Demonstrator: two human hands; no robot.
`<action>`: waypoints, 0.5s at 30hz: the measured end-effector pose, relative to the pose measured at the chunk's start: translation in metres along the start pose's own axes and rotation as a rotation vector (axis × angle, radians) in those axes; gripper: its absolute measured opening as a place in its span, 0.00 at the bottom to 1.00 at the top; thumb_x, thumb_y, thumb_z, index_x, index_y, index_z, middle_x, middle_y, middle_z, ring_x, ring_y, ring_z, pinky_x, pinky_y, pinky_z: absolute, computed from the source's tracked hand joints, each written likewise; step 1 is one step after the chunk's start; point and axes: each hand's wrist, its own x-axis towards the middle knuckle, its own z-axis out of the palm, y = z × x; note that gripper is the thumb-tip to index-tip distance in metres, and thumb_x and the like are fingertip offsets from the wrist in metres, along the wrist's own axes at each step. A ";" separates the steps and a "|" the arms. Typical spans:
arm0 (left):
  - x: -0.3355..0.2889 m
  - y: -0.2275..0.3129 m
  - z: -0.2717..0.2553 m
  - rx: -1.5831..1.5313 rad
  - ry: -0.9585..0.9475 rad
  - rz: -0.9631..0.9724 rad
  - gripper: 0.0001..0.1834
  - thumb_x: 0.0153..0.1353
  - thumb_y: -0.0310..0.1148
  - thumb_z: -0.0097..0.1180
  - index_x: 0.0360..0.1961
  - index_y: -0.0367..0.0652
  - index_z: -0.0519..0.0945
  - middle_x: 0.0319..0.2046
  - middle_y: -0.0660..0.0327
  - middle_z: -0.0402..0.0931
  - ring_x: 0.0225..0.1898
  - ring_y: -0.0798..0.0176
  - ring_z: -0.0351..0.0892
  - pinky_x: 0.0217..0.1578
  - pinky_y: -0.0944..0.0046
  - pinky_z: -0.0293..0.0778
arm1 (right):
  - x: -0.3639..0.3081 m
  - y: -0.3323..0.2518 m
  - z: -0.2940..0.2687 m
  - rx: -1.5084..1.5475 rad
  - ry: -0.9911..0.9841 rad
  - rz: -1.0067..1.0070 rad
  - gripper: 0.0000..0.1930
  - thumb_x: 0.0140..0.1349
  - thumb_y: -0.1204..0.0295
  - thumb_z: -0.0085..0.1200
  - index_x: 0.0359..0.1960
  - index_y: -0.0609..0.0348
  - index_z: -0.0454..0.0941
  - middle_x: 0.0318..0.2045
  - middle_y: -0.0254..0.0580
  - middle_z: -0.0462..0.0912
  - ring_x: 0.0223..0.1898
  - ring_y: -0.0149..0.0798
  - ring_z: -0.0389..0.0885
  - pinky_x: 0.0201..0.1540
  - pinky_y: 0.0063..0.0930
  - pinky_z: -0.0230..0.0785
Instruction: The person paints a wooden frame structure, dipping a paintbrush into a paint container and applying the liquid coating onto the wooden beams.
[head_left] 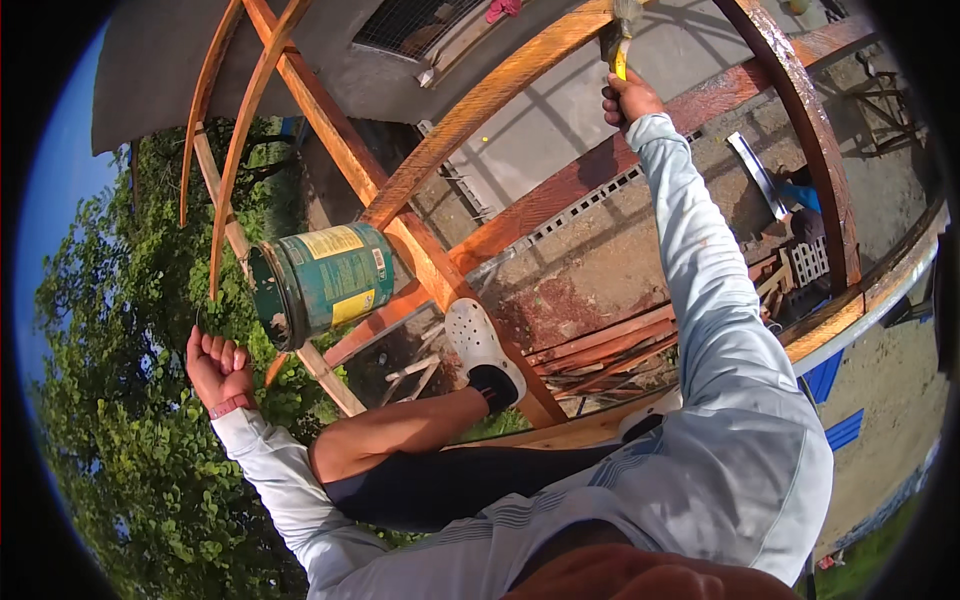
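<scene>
My right hand [632, 100] is closed around the yellow handle of a paintbrush [618, 52], whose bristles meet the upper end of a curved wooden beam [490, 95]. Off to the left, my left hand [219, 372] is closed on what looks like the thin wire handle of a green paint bucket [335, 275]. The bucket appears tilted in this view, its open mouth toward the left and yellow labels on its side. What is inside it is mostly hidden. My foot, in a pale clog [480, 345], rests on a wooden beam beside the bucket.
I am up on a timber frame above the ground. A dark reddish beam [800, 130] stands at the right, and thin curved strips [245, 130] rise at the left. Below lie stacked planks [610, 340] and a person in blue [802, 196]. Trees [120, 400] fill the left.
</scene>
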 end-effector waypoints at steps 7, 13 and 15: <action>0.003 0.003 -0.004 0.025 -0.024 0.025 0.21 0.62 0.40 0.42 0.12 0.51 0.56 0.07 0.71 0.46 0.08 0.72 0.41 0.12 0.69 0.43 | -0.104 0.201 0.127 -0.683 -0.372 -0.323 0.17 0.56 0.65 0.49 0.46 0.58 0.69 0.30 0.53 0.76 0.32 0.52 0.74 0.36 0.36 0.66; 0.000 -0.002 -0.008 0.020 -0.003 0.017 0.21 0.62 0.39 0.41 0.12 0.51 0.55 0.07 0.71 0.45 0.08 0.71 0.41 0.12 0.68 0.42 | -0.121 0.227 0.203 -1.186 -0.779 -0.128 0.17 0.51 0.65 0.47 0.40 0.60 0.74 0.33 0.57 0.78 0.38 0.57 0.75 0.41 0.41 0.67; 0.003 -0.004 -0.015 0.025 0.026 0.007 0.21 0.62 0.39 0.41 0.12 0.51 0.55 0.08 0.71 0.45 0.08 0.71 0.41 0.12 0.68 0.42 | -0.114 0.209 0.207 -1.362 -0.814 -0.013 0.15 0.49 0.67 0.47 0.36 0.61 0.77 0.31 0.56 0.78 0.36 0.56 0.77 0.39 0.41 0.68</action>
